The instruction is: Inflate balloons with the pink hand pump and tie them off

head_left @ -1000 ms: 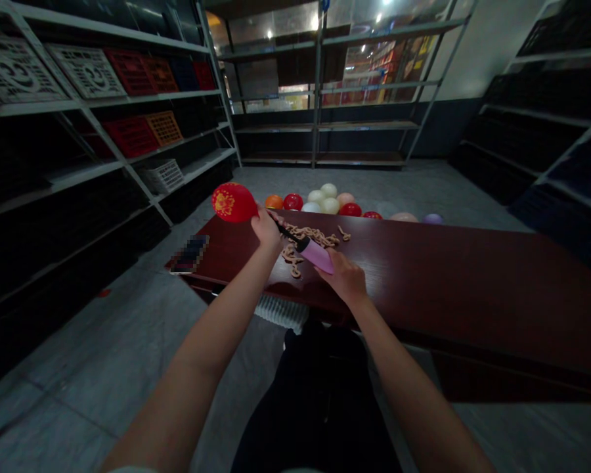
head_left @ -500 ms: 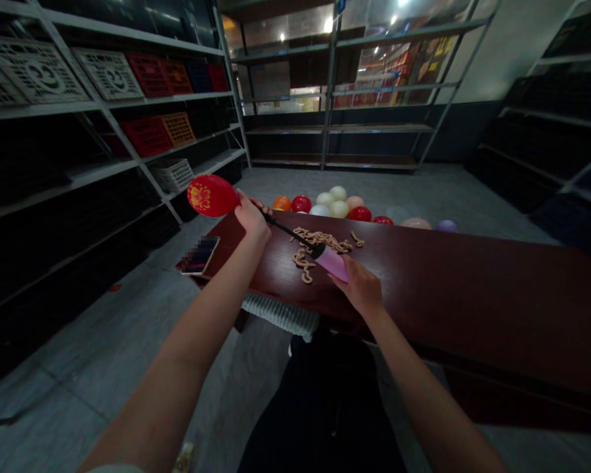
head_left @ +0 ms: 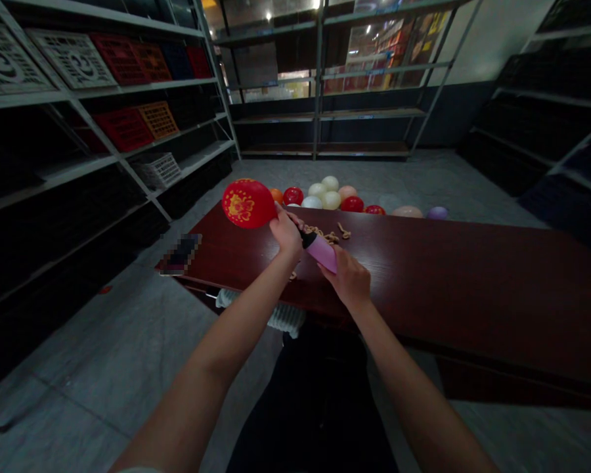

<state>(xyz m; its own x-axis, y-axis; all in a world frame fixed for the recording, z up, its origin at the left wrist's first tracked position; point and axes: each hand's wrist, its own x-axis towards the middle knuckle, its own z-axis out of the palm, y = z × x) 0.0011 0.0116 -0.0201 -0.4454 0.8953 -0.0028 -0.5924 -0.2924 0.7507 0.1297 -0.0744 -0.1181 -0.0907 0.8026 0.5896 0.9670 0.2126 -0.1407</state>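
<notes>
My left hand [head_left: 285, 231] is closed around the neck of a red balloon [head_left: 249, 203] with a gold print, holding it onto the nozzle end of a hand pump. My right hand [head_left: 347, 279] grips the pink barrel of the pump [head_left: 321, 251]. The pump's black rod is pushed in, so the two hands are close together. Both are above the near edge of a dark red-brown table [head_left: 448, 276]. A heap of limp tan balloons [head_left: 331, 234] lies on the table just behind the hands.
A phone [head_left: 180, 254] lies at the table's left corner. Several inflated balloons [head_left: 329, 196] in red, white, orange and purple sit on the floor beyond the table. Metal shelving with crates [head_left: 128, 125] lines the left wall; more racks stand behind and right.
The pump rod has been pushed in: my left hand and the balloon have come back toward my right hand. The red balloon looks larger than before.
</notes>
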